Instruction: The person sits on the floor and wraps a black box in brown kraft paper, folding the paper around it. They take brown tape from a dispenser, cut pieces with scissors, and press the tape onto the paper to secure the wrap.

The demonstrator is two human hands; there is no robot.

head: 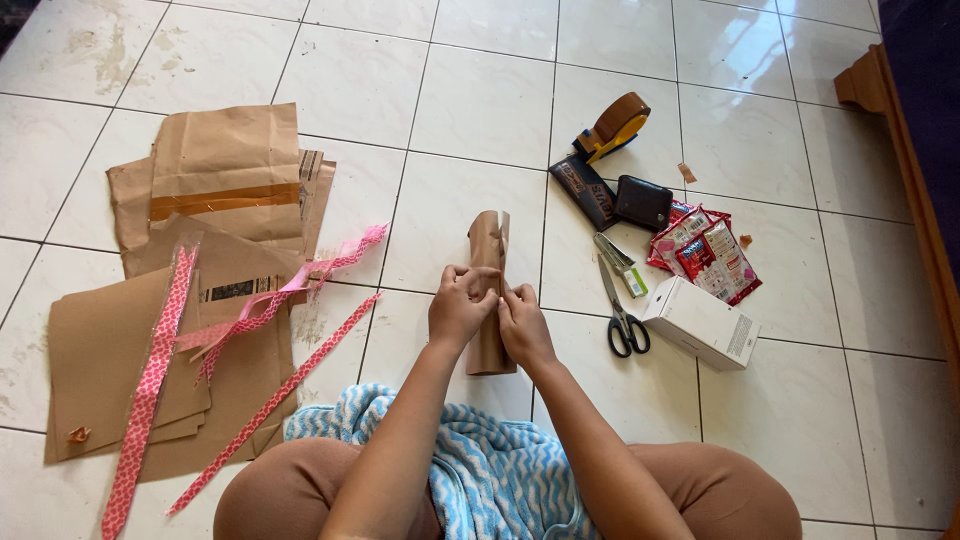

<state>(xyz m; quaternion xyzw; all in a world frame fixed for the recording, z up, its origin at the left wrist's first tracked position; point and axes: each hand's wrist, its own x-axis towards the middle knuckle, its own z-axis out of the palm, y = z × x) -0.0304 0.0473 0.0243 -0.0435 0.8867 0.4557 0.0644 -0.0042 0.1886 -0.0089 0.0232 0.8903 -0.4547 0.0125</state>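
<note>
Brown paper roll (489,290) is what we've got in both hands right now, lying on the white tile floor (480,110) just in front of our knees, with its far end pointing away from us. It looks like something wrapped in brown paper, and we're at the seam stage: the left hand (460,305) is curled over the left side of the roll, fingers pinched narrow on the paper edge, and the right hand (522,320) presses in from the other side, fingers closed on the same seam. So both hands are closed on the roll, nothing else in them.

Judging from that, the wrap is rolled up but not sealed yet. The next move probably calls for one hand to keep the seam flat while the other goes for the tape dispenser (614,126), which sits well apart, up and to the right. The scissors (620,310) are nearer, beside the white box (702,322) and the red snack packets (705,255).

Off to the left we have a pile of brown paper sheets (215,200) with pink patterned strips (150,370) lying across them. A blue and white towel (490,465) covers our lap.
</note>
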